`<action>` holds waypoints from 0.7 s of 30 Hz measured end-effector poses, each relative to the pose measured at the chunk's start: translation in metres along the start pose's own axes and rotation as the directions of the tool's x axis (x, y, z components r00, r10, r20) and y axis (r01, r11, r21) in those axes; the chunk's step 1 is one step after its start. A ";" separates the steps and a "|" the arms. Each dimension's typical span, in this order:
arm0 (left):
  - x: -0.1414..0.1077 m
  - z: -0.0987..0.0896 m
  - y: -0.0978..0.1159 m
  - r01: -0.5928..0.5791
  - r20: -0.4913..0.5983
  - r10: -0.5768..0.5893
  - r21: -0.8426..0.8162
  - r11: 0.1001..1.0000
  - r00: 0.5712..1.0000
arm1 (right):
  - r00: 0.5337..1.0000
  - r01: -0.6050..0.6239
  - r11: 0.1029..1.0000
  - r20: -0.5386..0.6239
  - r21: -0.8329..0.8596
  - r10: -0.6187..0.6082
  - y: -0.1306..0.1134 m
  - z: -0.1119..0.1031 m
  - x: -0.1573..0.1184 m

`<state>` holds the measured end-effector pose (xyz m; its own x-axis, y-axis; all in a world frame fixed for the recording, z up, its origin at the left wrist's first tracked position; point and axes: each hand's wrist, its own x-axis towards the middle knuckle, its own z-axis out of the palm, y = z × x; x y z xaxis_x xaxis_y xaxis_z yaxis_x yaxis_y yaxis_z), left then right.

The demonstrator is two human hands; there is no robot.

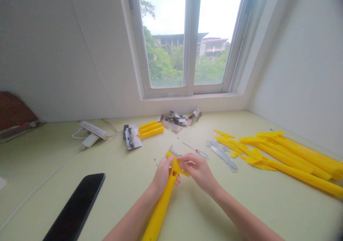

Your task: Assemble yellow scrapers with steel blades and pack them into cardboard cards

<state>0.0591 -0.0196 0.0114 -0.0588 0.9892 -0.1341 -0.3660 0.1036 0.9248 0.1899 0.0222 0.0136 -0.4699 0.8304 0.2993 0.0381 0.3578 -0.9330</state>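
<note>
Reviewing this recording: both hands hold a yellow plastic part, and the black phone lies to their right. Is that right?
No: the phone lies to the left of the left hand and right hand, not their right, as the head view shows. Both do hold the yellow part.

That yellow plastic piece looks smooth with a slight sheen, pretty basic stuff. The metal brackets are dull grey, the paper card has a glossy print, and the desk top is smooth, matt pale green.
</note>
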 end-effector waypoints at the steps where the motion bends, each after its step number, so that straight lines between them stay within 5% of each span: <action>1: 0.001 -0.001 -0.001 -0.010 0.004 0.010 0.012 1.000 1.000 | 1.000 0.003 1.000 0.000 0.000 -0.003 0.000 0.000 0.000; 8: 0.000 -0.001 0.001 -0.057 0.043 0.053 0.094 0.994 0.998 | 1.000 -0.007 1.000 0.005 -0.011 0.007 0.000 0.001 0.000; 13: -0.001 0.001 0.006 -0.113 0.031 0.110 0.116 0.987 0.993 | 0.989 -0.127 0.992 -0.071 0.025 0.128 -0.004 -0.004 0.006; 21: -0.004 0.003 0.006 -0.207 -0.013 0.211 0.133 0.969 0.977 | 0.922 -0.376 0.917 0.151 0.135 0.356 -0.018 -0.013 0.007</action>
<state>0.0596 -0.0229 0.0188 -0.1468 0.9874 0.0589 -0.2189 -0.0905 0.9715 0.1976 0.0272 0.0355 -0.5529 0.8287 -0.0866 0.0926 -0.0421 -0.9948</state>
